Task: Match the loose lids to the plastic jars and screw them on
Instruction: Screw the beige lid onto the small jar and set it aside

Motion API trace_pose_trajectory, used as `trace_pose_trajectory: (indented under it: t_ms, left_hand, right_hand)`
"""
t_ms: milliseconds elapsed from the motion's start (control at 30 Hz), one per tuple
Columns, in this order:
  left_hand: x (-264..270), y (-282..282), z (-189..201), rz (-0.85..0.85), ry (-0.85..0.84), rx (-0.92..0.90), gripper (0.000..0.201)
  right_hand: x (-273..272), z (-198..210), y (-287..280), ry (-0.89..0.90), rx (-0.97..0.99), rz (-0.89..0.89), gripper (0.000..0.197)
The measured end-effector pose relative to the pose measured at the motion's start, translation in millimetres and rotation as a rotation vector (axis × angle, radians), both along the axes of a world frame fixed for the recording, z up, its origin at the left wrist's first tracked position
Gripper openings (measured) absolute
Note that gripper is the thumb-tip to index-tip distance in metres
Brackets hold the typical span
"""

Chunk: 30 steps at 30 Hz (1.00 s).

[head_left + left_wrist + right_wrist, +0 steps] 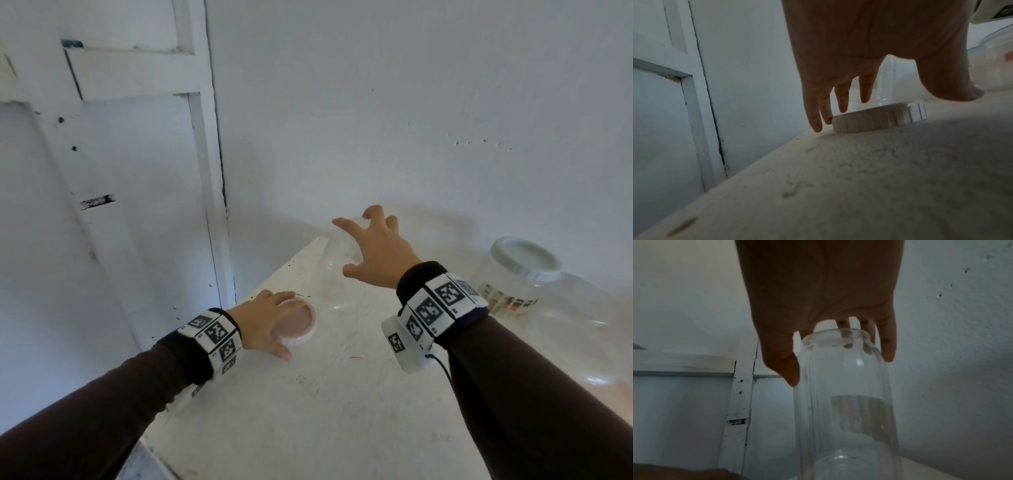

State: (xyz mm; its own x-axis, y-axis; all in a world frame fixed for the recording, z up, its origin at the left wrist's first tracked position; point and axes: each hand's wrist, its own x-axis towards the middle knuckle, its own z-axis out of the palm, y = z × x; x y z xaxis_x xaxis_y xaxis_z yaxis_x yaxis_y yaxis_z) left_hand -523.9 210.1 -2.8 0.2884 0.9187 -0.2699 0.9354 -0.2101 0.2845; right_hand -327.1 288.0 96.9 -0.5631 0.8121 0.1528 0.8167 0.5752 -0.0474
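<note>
A tall clear plastic jar [329,291] without a lid stands at the far end of the white table [308,411]. My right hand [346,246] comes down over its mouth. In the right wrist view the thumb and fingers [888,352] curl round the neck of the jar [842,418]. A round white ribbed lid [301,322] lies upside down near the table's left edge. My left hand [286,323] is spread over it with straight fingers. In the left wrist view the fingertips [828,121] touch the far rim of the lid [869,120], and the thumb stays off it.
A larger clear jar [548,308] with a label and a white lid [524,260] on it stands at the right of the table. A white wall runs along the back, and a white door [102,205] lies close on the left beyond the table's edge.
</note>
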Motion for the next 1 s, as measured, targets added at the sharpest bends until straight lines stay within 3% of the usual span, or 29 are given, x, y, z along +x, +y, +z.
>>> trace_pose_trajectory:
  t_ms: [233,367,433,667,1000]
  left_hand:
    - [2.0,-1.0,-4.3,-0.01,0.032,0.021,0.09]
    - [4.1,-1.2,-4.5,-0.001,-0.011,-0.001,0.091]
    - [4.4,-1.7,-4.0,-0.009,-0.041,-0.007,0.092]
    - [4.7,-1.0,-4.3,0.022,-0.097,0.009,0.088]
    - [7.1,-1.5,0.3,0.06,-0.103,0.056,0.09]
  right_hand:
    - [4.7,-3.8,-7.8,-0.053,0.024,-0.065,0.077]
    - [14.4,1.8,-12.3,-0.157,0.006,-0.075,0.094]
    - [18.8,2.4,-14.9,-0.183,-0.002,-0.085,0.093]
    - [41.7,-16.0,-22.5,-0.01,-0.081,-0.147,0.076]
    - [74.0,-49.7,-35.8,0.239,-0.229,-0.287,0.104]
